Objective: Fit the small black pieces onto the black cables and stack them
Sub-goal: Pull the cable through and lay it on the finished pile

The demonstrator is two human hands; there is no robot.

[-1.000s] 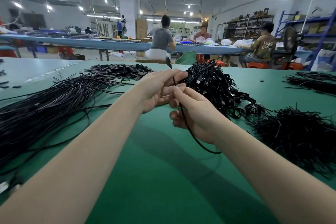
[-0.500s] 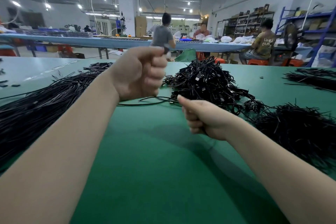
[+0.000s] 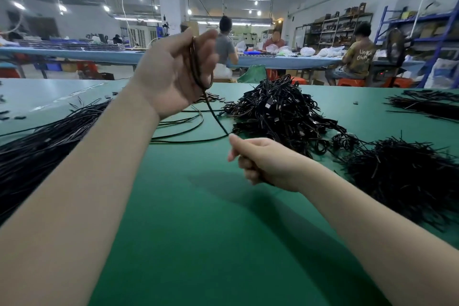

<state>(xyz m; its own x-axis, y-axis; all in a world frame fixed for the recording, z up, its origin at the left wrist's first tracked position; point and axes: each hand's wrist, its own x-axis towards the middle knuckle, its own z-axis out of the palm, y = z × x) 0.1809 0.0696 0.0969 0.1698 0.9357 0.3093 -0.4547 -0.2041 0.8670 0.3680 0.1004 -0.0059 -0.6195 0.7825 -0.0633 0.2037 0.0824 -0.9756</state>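
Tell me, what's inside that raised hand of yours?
Loops of black cable lie across the palm of the left hand, with one strand running down to the right hand. Motion blur and the fingers hide how many loops there are, and any small piece on them.

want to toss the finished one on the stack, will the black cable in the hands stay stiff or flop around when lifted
Probably floppy: the black cable sags in a curve from the raised left hand to the right hand, and its tail loops loosely on the green table. It looks thin and light, so it may snag on the tangled cable pile.
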